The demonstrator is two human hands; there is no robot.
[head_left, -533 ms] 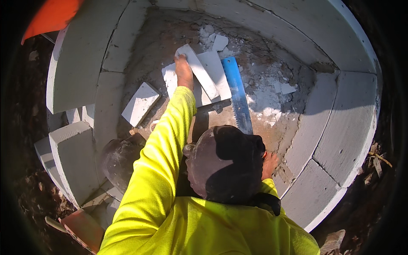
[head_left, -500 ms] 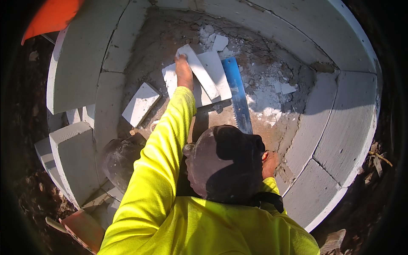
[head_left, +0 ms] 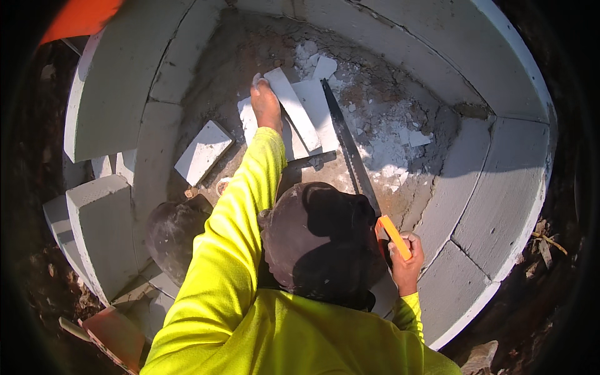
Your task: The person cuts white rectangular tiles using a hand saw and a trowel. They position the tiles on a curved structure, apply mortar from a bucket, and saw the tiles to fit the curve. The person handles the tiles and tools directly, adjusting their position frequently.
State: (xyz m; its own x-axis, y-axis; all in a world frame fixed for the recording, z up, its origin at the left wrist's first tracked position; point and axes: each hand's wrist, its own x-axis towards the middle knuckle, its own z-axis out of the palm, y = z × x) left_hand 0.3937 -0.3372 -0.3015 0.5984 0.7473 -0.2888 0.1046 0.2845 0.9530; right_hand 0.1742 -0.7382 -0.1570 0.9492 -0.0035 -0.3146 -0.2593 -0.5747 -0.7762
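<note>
In my right hand (head_left: 407,257) is the orange handle of a handsaw (head_left: 350,147); my fingers are wrapped round it. Its long dark blade points away from me, turned nearly edge-on, with the toothed edge toward the left. My left hand (head_left: 267,106) grips the left side of a narrow white block strip (head_left: 294,109) near its far end; some fingers are hidden, and a fingertip looks white with dust. Under the strip lies a flat white slab (head_left: 324,119). The saw blade passes just right of this slab, close to its edge.
Pale block walls (head_left: 500,181) curve around me. A loose white block (head_left: 204,153) lies left of my left forearm. White chips (head_left: 394,150) litter the dirt floor. My dark-clad knees (head_left: 322,240) are close below the saw. An orange-red board (head_left: 114,337) sits outside at lower left.
The saw has been lifted from lying flat, its blue face turning to a dark edge-on view. My right hand has come up holding its handle. My left hand shifted slightly along the strip.
</note>
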